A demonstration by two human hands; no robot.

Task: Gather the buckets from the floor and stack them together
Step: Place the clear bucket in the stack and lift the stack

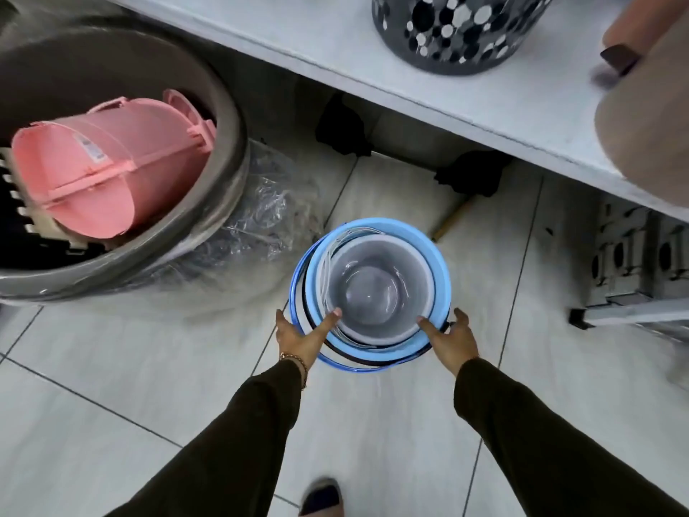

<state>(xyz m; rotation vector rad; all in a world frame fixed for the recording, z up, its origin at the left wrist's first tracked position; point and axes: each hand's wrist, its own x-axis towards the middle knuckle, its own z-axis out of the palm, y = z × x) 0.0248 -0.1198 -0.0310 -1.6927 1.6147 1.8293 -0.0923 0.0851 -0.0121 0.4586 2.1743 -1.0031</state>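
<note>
A stack of nested buckets (373, 233) sits in the middle of the view over the tiled floor. The outer ones are blue and the innermost is pale grey (373, 289), with thin wire handles lying along the rims. My left hand (304, 335) grips the stack's near-left rim, thumb hooked over the inner edge. My right hand (449, 339) holds the near-right rim the same way. Whether the stack rests on the floor or hangs in my hands is unclear.
A big grey tub (227, 117) wrapped in clear plastic stands at the left, holding a pink bucket (108, 162) on its side. A grey shelf (373, 69) crosses the top with a dotted basket (455, 31). Another person's sleeve (645, 125) is at the right. My shoe (322, 496) is below.
</note>
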